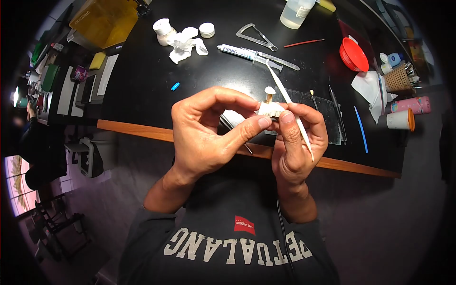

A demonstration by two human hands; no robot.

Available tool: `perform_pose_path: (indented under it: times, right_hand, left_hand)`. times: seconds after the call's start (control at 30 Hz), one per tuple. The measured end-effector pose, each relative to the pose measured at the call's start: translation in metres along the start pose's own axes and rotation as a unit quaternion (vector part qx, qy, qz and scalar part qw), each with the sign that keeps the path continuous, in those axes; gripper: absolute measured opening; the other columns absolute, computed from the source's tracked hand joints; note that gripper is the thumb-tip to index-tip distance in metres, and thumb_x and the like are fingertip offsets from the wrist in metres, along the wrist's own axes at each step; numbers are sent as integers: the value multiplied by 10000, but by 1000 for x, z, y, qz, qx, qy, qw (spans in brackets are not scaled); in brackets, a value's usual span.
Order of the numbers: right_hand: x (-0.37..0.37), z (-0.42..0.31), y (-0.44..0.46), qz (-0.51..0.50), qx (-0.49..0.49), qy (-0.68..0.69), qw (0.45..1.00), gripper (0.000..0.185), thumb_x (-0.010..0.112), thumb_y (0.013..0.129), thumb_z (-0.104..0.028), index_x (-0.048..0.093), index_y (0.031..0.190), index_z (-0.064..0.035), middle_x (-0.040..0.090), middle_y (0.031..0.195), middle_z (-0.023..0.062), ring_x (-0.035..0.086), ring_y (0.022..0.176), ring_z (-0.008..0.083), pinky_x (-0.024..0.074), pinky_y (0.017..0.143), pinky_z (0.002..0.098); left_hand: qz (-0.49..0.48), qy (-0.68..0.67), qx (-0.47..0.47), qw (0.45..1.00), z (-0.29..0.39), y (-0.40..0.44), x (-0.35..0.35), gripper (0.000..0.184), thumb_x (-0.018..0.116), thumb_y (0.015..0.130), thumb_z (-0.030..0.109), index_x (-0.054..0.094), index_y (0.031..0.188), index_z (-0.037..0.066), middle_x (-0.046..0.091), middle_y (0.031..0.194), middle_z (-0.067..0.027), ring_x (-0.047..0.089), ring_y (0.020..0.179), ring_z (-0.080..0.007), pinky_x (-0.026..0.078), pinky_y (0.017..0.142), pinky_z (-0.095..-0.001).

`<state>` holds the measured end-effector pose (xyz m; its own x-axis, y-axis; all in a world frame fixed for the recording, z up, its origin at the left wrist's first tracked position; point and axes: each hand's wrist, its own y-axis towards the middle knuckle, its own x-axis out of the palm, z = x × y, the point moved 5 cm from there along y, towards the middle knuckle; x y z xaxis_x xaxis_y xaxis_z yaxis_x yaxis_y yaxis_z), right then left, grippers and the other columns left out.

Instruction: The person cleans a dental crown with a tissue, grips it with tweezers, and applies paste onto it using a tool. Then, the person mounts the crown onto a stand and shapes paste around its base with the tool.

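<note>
My left hand (202,133) pinches a small white dental model piece (270,110) between thumb and fingers. A whitish tooth-shaped crown (270,90) stands above it on a narrow brownish stem. My right hand (297,142) grips the model's other side with its thumb and also holds a slim white double-ended tool (281,87), slanting across its fingers. Both hands are above the table's front edge. Fingers hide the lower part of the model.
On the black table (142,99) lie a firing paste syringe (242,53), a metal caliper (256,35), crumpled tissue (186,45) and a glass slab (327,114). A red bowl (354,54), a cup (399,119) and a blue stick (361,128) are at the right.
</note>
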<state>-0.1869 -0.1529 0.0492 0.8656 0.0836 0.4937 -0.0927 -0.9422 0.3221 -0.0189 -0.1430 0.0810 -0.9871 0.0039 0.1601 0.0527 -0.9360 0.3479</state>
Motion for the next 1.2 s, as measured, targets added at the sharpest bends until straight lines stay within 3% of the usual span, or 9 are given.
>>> perform_pose_path:
  times: [0.53, 0.63, 0.73, 0.87, 1.2]
  right_hand:
    - [4, 5, -3, -29, -6, 7, 1000, 141, 683, 1033, 13, 651, 1168, 42, 769, 1086, 197, 744, 868, 162, 616, 764, 277]
    - [1, 11, -4, -49, 28, 9, 998, 169, 632, 1061, 3, 634, 1225, 44, 746, 1124, 193, 757, 1022, 233, 626, 946, 364]
    - [1, 14, -3, -30, 30, 7, 999, 133, 664, 1047, 7, 652, 1174, 42, 772, 1094, 182, 752, 923, 165, 623, 809, 287]
    - [5, 11, -3, -20, 45, 18, 999, 137, 661, 1047, 11, 652, 1180, 43, 772, 1092, 185, 751, 950, 167, 620, 831, 287]
    - [6, 11, -4, -26, 36, 20, 999, 133, 651, 1047, 24, 651, 1178, 43, 773, 1090, 185, 752, 966, 174, 616, 853, 291]
  left_hand:
    - [16, -16, 35, 999, -14, -5, -4, 472, 931, 783, -52, 634, 1149, -21, 709, 1100, -144, 707, 1040, -178, 583, 969, -329]
    - [51, -28, 42, 997, -14, -4, -2, 451, 973, 751, -7, 661, 1077, -5, 734, 1031, -106, 720, 974, -145, 590, 911, -303]
    - [72, -21, 49, 996, -13, -4, -1, 434, 995, 733, 20, 676, 1028, 8, 748, 985, -83, 728, 930, -125, 593, 870, -286]
    - [28, 20, 63, 997, -10, -4, -2, 471, 961, 756, -34, 635, 1095, -21, 700, 1047, -116, 710, 1011, -159, 582, 956, -316]
    - [31, 17, 60, 998, -11, -4, -3, 470, 969, 744, -36, 640, 1079, -15, 713, 1044, -117, 709, 1012, -156, 578, 953, -312]
